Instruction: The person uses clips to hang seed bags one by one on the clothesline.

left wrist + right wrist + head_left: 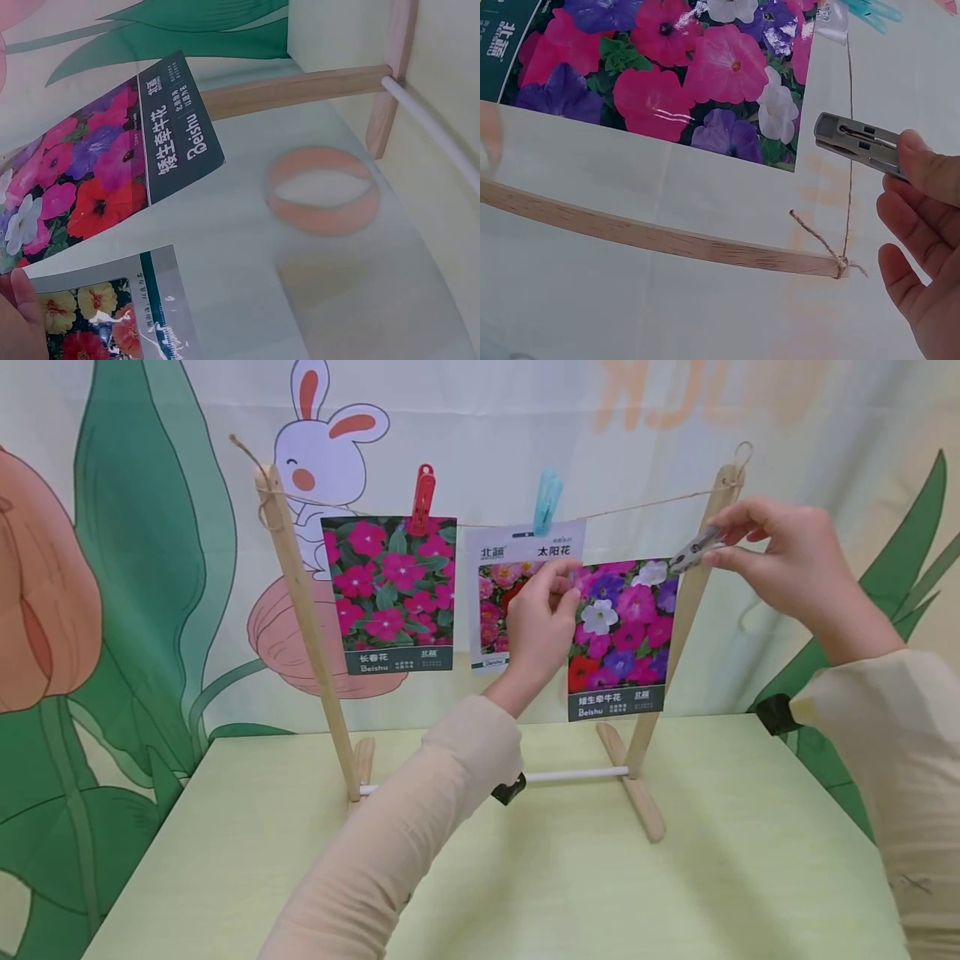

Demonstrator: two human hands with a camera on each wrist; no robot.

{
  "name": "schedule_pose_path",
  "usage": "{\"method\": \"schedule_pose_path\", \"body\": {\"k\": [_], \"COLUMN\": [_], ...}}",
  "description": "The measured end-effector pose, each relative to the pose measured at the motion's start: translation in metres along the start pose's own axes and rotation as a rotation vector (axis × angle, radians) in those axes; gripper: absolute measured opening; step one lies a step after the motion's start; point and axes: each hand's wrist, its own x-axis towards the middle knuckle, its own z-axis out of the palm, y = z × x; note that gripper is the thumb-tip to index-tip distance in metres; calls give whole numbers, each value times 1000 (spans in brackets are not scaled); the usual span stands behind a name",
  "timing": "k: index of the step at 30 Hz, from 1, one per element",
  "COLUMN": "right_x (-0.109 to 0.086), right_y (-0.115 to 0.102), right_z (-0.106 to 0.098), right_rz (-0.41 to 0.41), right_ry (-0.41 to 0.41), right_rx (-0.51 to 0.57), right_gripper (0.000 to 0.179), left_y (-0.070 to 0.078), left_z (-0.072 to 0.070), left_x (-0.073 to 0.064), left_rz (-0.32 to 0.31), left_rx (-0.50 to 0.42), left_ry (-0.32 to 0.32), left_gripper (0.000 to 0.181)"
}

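My left hand point(546, 614) pinches the left edge of a seed packet with mixed petunias point(622, 627), below the string on the right. In my right hand point(787, 556) is a grey clothespin point(861, 142), pinched between thumb and fingers beside the packet's upper right corner. The right wrist view shows its tip apart from the packet. A pale seed packet point(487, 539) hangs behind my left hand from a light-blue clothespin point(548, 502). Further left, a pink-flowered packet point(401, 581) hangs from a red clothespin point(423, 497).
The twine point(652, 505) runs between two wooden posts point(303, 602), tied at their tops. A white rod point(573, 774) joins their feet low down, standing on a pale green tabletop point(570, 893). Behind is a printed cloth with a rabbit point(322, 460).
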Motion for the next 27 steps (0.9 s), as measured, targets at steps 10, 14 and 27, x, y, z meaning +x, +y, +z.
{"method": "schedule_pose_path", "body": {"k": [10, 14, 27], "right_x": [9, 12, 21], "right_y": [-2, -3, -7], "right_z": [-3, -4, -10], "right_rz": [-15, -7, 23], "right_ry": [19, 15, 19], "right_rx": [-3, -13, -6], "right_gripper": [24, 25, 27], "left_y": [5, 5, 10], "left_z": [2, 3, 4], "left_x": [6, 8, 12], "left_rz": [11, 21, 16], "left_rx": [12, 18, 0], "left_ry": [25, 32, 47], "left_gripper": [26, 26, 27]}}
